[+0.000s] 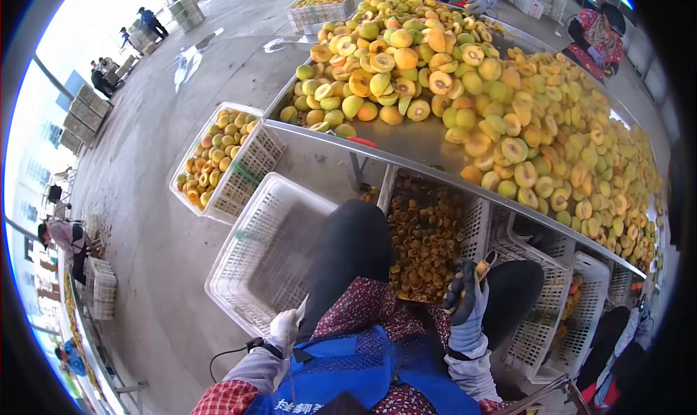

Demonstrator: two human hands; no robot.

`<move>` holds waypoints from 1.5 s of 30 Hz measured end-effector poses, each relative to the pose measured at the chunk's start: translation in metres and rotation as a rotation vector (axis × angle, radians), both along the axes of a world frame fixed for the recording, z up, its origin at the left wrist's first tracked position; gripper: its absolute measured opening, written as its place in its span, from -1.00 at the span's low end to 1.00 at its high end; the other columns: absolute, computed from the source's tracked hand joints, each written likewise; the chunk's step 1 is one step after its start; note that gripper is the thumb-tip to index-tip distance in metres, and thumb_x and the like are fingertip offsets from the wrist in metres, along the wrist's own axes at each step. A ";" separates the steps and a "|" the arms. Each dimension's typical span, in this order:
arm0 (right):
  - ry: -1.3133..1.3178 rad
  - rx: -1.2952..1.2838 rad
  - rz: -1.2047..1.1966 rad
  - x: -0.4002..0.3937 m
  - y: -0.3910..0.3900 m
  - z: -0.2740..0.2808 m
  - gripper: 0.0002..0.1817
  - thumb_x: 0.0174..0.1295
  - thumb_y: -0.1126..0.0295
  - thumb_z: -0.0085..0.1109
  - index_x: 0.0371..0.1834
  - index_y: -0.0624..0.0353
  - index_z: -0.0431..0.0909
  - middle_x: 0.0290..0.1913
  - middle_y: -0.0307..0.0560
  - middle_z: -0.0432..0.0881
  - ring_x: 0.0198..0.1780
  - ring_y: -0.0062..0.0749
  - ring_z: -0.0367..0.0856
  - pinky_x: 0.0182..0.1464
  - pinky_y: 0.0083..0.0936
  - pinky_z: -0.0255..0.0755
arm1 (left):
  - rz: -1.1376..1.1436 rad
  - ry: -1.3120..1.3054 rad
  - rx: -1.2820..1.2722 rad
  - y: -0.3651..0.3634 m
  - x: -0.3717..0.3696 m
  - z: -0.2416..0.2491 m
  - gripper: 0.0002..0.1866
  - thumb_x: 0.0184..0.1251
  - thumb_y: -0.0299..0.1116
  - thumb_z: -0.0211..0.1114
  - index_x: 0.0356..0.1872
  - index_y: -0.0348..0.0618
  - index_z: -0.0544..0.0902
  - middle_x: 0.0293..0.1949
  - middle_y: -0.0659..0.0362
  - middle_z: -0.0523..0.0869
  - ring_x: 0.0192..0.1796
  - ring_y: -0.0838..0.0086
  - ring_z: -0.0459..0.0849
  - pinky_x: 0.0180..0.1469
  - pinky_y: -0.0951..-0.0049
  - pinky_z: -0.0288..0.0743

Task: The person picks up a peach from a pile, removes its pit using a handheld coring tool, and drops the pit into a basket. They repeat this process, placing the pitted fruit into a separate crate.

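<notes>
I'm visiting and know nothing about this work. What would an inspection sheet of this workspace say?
Surface: metal table, mostly covered, bare metal showing in places.
Job's things: heaped fruit, much of it halved; a crate of brown scraps below.
Clutter: red item, perhaps a tool handle, at the table's near edge.
Grips: left hand, white-gloved, curled, contents unclear; right hand, dark-palmed glove, holding a small orange piece.
Cables: black cord by the left wrist.
Surroundings: co-worker beyond the table; filled crate on the floor.
</notes>
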State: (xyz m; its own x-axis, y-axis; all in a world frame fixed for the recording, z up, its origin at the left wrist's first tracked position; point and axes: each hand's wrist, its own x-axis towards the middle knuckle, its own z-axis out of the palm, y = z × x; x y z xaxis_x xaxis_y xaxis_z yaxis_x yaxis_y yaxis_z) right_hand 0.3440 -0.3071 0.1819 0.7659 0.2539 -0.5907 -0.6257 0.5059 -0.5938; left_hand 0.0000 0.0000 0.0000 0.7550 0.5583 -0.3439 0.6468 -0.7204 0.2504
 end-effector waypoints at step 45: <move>-1.130 -0.895 0.406 0.030 0.044 0.032 -0.71 0.32 0.30 0.14 -0.07 0.27 0.38 -0.45 0.16 0.58 -0.40 0.15 0.63 -0.43 -0.17 0.45 | 0.053 -0.815 -1.132 -0.114 0.367 0.231 -0.70 0.50 -0.35 0.06 0.11 -0.29 0.56 -0.05 0.08 0.67 0.00 0.47 0.62 0.13 0.51 0.44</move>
State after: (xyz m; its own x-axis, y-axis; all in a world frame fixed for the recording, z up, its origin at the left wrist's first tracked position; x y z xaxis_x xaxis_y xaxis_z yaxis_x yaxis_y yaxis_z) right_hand 0.3743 -0.2635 0.2142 0.8802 0.4398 0.1782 0.3577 -0.3683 -0.8581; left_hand 0.3668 -0.1137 0.2309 0.9454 0.3097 -0.1014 0.0588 0.1440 0.9878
